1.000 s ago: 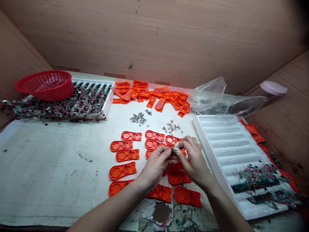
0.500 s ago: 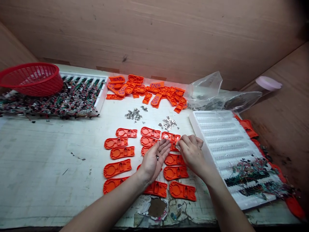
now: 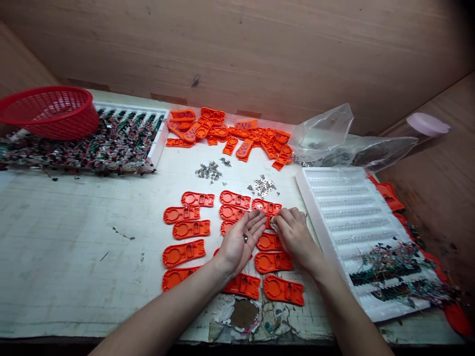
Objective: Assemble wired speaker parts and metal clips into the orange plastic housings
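Note:
My left hand is palm up with its fingers stretched out, over the middle of the rows of orange plastic shells. A few small dark metal pieces lie on its palm. To the right, my right hand has its fingers pinched together above the right-hand column of shells; a small pale piece shows at the fingertips, too small to name. Beyond the shells lie two small heaps of metal parts, a grey heap and a shinier heap.
A red basket sits on a mass of wired parts at the left. More orange shells are piled at the back. Plastic bags, a lidded container and a white foam tray with wires stand at the right.
The view has shifted slightly, so the table items appear a little further right and higher. Both hands keep nearly the same pose; the right fingers look slightly more drawn together.

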A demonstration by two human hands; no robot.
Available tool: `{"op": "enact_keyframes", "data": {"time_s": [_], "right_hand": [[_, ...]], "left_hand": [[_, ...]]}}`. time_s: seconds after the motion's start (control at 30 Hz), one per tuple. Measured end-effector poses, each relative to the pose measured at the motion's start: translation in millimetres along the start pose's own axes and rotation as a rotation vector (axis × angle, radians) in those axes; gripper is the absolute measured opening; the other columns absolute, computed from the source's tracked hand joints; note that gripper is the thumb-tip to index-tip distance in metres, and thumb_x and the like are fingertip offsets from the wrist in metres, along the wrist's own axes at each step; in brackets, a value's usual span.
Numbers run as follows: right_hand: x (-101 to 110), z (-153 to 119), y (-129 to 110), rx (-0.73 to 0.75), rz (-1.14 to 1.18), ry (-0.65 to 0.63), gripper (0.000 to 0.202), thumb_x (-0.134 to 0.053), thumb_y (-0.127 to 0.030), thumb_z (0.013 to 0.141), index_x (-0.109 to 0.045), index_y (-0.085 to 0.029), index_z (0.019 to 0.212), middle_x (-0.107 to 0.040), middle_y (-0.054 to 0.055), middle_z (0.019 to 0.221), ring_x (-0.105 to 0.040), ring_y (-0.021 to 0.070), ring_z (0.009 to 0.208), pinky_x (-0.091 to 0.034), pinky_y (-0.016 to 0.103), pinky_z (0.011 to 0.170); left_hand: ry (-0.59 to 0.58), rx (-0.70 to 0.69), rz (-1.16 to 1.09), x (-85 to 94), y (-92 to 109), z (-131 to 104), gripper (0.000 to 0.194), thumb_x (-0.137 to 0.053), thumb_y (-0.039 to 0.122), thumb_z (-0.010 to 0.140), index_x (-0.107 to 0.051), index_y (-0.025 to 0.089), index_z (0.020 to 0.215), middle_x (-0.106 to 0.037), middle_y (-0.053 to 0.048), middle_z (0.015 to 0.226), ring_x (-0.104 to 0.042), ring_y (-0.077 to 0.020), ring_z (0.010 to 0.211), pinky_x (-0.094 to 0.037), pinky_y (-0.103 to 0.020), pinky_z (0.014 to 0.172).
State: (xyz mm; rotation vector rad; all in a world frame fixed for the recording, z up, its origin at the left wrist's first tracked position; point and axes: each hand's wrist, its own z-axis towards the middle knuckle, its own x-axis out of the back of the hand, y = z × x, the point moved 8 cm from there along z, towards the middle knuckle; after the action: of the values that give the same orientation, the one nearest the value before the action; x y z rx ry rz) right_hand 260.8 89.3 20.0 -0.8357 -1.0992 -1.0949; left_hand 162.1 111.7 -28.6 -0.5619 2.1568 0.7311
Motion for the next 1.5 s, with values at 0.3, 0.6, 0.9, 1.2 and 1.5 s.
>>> {"op": "enact_keyframes", "data": {"time_s": [0.3,0.6,0.9,1.2,1.5], "right_hand": [[2.1,-5.1,4.0,-0.084,0.356,0.103,0.018,-0.042,-0.010,0.092,-0.055,-0.017,0.082,-0.054,0.007,0.083,-0.047,0.0197,0.079,-0.043,0.032,0.069],[12.0,-11.7,-21.5,-0.034,0.040,-0.209,0.012,-0.053,-0.010,0.085,-0.063,-0.015,0.082,-0.060,0.007,0.085,-0.047,0.0218,0.080,-0.043,0.035,0.070],[47.2,3.6,-26.4,-0.148,0.512,0.029,0.014,-0.051,-0.017,0.088,-0.061,-0.019,0.098,-0.057,0.008,0.091,-0.053,0.0210,0.086,-0.048,0.035,0.074],[40.4,13.8,-48.7,-0.018,0.482,0.172,0.013,-0.048,-0.015,0.089,-0.060,-0.019,0.088,-0.058,0.008,0.088,-0.049,0.0215,0.085,-0.045,0.038,0.075],[45.2,7.8,-12.8,-0.200,0.644,0.167,0.010,-0.048,-0.016,0.089,-0.057,-0.020,0.093,-0.052,0.006,0.089,-0.048,0.0208,0.086,-0.043,0.036,0.074]], "left_hand": [[0.006,0.012,-0.021,0.2,0.3,-0.7,0.038,-0.036,0.026,0.097,-0.052,0.001,0.121,-0.054,-0.022,0.130,-0.054,-0.0246,0.121,-0.038,-0.034,0.108],[0.005,-0.007,-0.015,-1.0,1.8,-2.0,0.043,-0.033,0.031,0.098,-0.050,0.001,0.123,-0.053,-0.021,0.132,-0.054,-0.0240,0.120,-0.038,-0.034,0.109],[-0.088,0.070,-0.068,-12.2,4.4,-8.3,0.054,-0.031,0.043,0.097,-0.045,0.003,0.130,-0.052,-0.021,0.133,-0.052,-0.0230,0.123,-0.037,-0.032,0.108],[-0.153,0.123,-0.089,-18.3,3.6,-13.8,0.054,-0.030,0.045,0.096,-0.054,0.003,0.120,-0.055,-0.021,0.129,-0.051,-0.0251,0.122,-0.037,-0.034,0.106],[-0.158,0.139,-0.098,-15.2,0.4,-10.5,0.053,-0.032,0.042,0.096,-0.053,0.001,0.122,-0.055,-0.021,0.129,-0.055,-0.0230,0.117,-0.040,-0.030,0.102]]}}
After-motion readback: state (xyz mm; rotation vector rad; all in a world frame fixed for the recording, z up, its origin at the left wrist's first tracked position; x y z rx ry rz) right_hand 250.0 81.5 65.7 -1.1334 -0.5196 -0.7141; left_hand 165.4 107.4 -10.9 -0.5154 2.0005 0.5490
